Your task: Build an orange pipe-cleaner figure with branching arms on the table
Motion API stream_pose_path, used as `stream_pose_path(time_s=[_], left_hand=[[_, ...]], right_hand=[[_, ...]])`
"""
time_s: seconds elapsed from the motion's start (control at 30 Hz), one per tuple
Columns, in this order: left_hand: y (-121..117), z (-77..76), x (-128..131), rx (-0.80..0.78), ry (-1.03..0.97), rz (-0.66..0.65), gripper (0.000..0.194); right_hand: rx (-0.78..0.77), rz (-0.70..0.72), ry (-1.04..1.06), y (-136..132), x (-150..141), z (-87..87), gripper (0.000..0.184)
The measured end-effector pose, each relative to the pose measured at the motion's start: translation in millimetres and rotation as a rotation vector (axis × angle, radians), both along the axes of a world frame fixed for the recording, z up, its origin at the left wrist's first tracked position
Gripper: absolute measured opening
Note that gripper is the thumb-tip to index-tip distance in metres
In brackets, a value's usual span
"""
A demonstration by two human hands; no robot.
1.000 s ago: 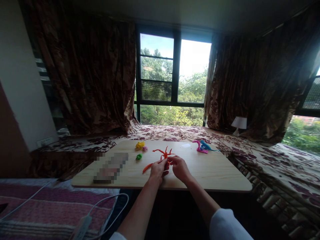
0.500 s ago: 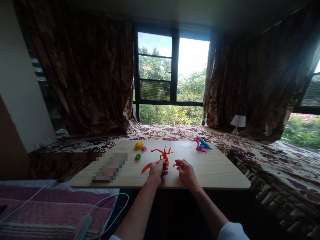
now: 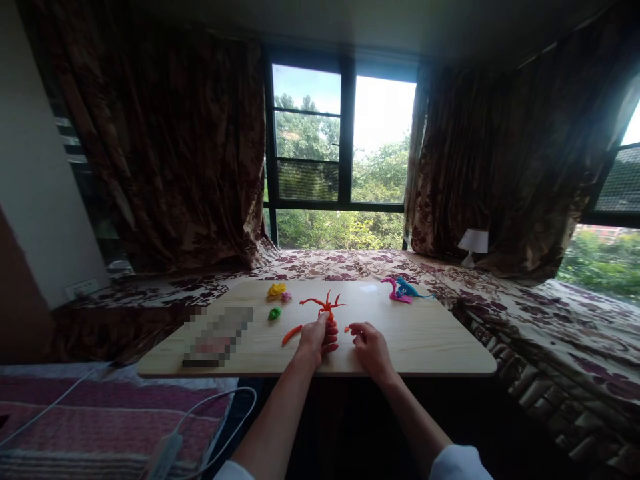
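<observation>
An orange modelling clay figure [image 3: 326,308] with several thin limbs stands up from my left hand [image 3: 317,337], which is closed around its lower part and hides it. To its right, my right hand [image 3: 370,343] is held apart from the figure, fingers curled in a pinch. A small orange clay piece [image 3: 347,329] shows at those fingertips. On the table left of my left hand lies a curved orange clay strip [image 3: 292,335].
Yellow clay [image 3: 276,289], a pink lump [image 3: 285,297] and a green lump [image 3: 275,313] sit at the table's [image 3: 425,347] back left. Magenta [image 3: 399,293] and blue [image 3: 409,287] clay figures are at the back right. A blurred flat object [image 3: 219,337] lies at left.
My right hand has drawn away from the orange figure to the right, and the small orange piece has come into view at its fingertips. My left hand keeps hold of the figure.
</observation>
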State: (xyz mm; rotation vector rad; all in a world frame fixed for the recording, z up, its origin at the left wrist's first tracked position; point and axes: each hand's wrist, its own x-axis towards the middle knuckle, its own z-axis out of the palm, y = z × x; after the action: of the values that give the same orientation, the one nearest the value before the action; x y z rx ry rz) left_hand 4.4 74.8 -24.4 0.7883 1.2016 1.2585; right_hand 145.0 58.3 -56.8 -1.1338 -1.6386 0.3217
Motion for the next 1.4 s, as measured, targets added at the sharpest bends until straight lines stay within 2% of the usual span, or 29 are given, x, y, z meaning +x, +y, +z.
stream_pose_path(time_s=[0.23, 0.7, 0.83, 1.0, 1.07, 1.1, 1.2, 1.27, 1.33, 1.4], left_hand=[[0, 2.7, 6, 0.007, 0.059, 0.001, 0.040], [3, 0.5, 10, 0.046, 0.024, -0.010, 0.025], [-1, 5.3, 9, 0.036, 0.017, -0.037, 0.032], [-18, 6.7, -4, -0.002, 0.012, -0.150, 0.046], [-28, 3.2, -11, 0.051, 0.147, -0.139, 0.043], [-34, 1.2, -14, 0.104, 0.275, -0.107, 0.041], [-51, -3.0, -18, 0.369, 0.783, 0.024, 0.033], [-58, -3.6, -14, 0.514, 1.087, 0.056, 0.033], [-61, -3.8, -5, 0.535, 1.304, 0.038, 0.037], [-58, -5.3, 4, 0.478, 1.442, 0.025, 0.044]], right_hand=[[0.000, -0.015, -0.029, -1, 0, 0.4, 0.034], [-0.008, -0.039, -0.064, -5, 0, 5.8, 0.032], [-0.001, -0.033, -0.072, -5, 0, 5.5, 0.031], [-0.005, -0.032, -0.063, -4, 0, 4.8, 0.031], [-0.015, -0.033, -0.053, -4, 0, 4.0, 0.031], [-0.020, -0.032, -0.045, -3, 0, 3.5, 0.031], [-0.023, -0.024, -0.004, -2, 1, 1.3, 0.032], [-0.022, -0.024, 0.032, 0, 1, -0.2, 0.032], [-0.034, -0.027, 0.066, 0, 2, -1.1, 0.031], [-0.050, -0.023, 0.092, 1, 2, -1.5, 0.030]])
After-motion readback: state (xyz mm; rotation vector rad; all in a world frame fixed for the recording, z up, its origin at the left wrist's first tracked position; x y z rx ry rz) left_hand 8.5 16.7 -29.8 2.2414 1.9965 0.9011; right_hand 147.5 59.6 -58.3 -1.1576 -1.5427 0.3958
